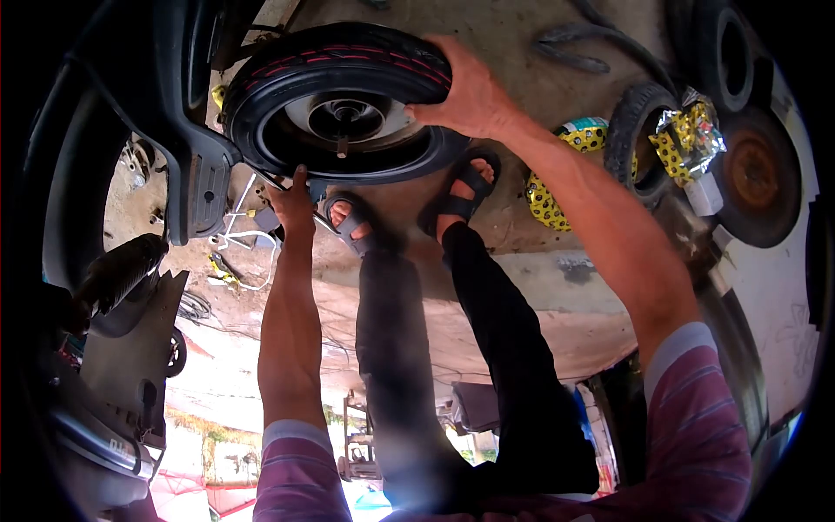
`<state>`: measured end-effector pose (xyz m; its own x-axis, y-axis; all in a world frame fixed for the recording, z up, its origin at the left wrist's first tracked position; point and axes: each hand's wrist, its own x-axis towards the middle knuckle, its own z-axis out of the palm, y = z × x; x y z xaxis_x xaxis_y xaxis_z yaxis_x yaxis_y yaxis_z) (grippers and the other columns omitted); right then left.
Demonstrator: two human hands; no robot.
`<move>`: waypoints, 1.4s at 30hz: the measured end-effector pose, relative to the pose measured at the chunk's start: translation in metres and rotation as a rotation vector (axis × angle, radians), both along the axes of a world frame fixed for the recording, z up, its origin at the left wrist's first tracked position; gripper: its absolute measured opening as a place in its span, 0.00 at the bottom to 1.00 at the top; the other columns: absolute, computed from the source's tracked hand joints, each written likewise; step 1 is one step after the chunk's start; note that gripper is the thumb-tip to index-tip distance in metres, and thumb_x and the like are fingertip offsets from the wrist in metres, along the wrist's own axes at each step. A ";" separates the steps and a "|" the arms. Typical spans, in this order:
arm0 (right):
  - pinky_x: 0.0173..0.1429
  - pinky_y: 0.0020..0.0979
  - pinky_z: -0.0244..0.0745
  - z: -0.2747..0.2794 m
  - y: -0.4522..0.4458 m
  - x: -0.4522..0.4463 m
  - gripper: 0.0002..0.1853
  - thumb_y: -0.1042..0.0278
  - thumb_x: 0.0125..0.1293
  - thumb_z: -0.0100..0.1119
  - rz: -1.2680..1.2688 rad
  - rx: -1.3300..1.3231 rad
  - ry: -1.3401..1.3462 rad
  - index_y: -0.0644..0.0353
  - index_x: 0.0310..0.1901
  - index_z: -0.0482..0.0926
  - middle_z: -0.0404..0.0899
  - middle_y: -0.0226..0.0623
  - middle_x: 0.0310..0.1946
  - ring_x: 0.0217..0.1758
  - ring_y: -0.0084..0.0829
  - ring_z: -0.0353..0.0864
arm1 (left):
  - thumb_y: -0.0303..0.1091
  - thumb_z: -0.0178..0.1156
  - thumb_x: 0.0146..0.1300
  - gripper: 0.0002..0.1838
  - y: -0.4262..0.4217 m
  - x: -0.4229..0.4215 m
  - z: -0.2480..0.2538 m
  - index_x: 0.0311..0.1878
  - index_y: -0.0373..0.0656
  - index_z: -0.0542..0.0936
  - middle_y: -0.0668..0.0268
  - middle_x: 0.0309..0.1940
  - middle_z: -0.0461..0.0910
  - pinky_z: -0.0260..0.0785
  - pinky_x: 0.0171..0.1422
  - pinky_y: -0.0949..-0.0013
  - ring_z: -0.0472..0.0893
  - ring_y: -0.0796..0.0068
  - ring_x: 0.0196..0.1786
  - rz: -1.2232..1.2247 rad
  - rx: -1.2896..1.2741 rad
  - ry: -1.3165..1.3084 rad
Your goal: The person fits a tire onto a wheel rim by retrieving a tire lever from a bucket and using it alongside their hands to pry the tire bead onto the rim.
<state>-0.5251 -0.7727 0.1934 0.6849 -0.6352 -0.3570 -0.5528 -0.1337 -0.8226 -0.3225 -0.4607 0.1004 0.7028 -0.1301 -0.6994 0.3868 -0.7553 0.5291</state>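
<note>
A motorcycle wheel (346,120) with a black tyre, thin red lines round its tread and a pale hub stands tilted on the floor in front of me. My right hand (470,91) grips the tyre's right side, with the fingers over the tread and the thumb on the sidewall toward the rim. At the lower left edge of the tyre is my left hand (291,202), its fingers closed round something dark and thin that I cannot make out. A short shaft sticks out of the hub's centre.
A black scooter body (187,130) stands close on the left. On the right are a yellow-wrapped tyre (548,204), a worn tyre (622,139), shiny yellow packaging (691,139) and a rusty-centred wheel (752,170). A dark tube (600,35) lies behind. My sandalled feet (470,187) are near the wheel.
</note>
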 end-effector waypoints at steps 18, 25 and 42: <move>0.65 0.41 0.78 -0.007 -0.011 -0.012 0.48 0.59 0.45 0.82 0.036 0.050 -0.014 0.58 0.70 0.69 0.82 0.51 0.57 0.60 0.47 0.84 | 0.48 0.74 0.62 0.26 -0.022 0.012 0.006 0.53 0.38 0.80 0.66 0.29 0.79 0.64 0.18 0.70 0.75 0.75 0.24 -0.095 0.175 0.136; 0.66 0.40 0.79 -0.008 -0.009 -0.023 0.48 0.58 0.47 0.82 0.021 0.112 0.034 0.58 0.70 0.68 0.82 0.52 0.58 0.60 0.46 0.84 | 0.55 0.65 0.69 0.24 -0.008 0.010 0.043 0.48 0.41 0.77 0.67 0.31 0.77 0.62 0.22 0.69 0.71 0.75 0.25 -0.067 0.196 0.209; 0.67 0.36 0.78 -0.019 -0.019 -0.028 0.50 0.50 0.49 0.85 0.160 0.035 0.118 0.61 0.70 0.68 0.83 0.44 0.57 0.60 0.36 0.83 | 0.36 0.60 0.72 0.11 0.012 -0.064 0.190 0.49 0.40 0.83 0.48 0.37 0.83 0.74 0.47 0.53 0.83 0.46 0.41 -0.640 0.083 0.130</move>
<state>-0.5531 -0.7915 0.1741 0.7284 -0.5073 -0.4604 -0.6194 -0.2005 -0.7590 -0.3864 -0.4485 0.2900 0.4139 -0.4359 -0.7991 -0.0957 -0.8938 0.4381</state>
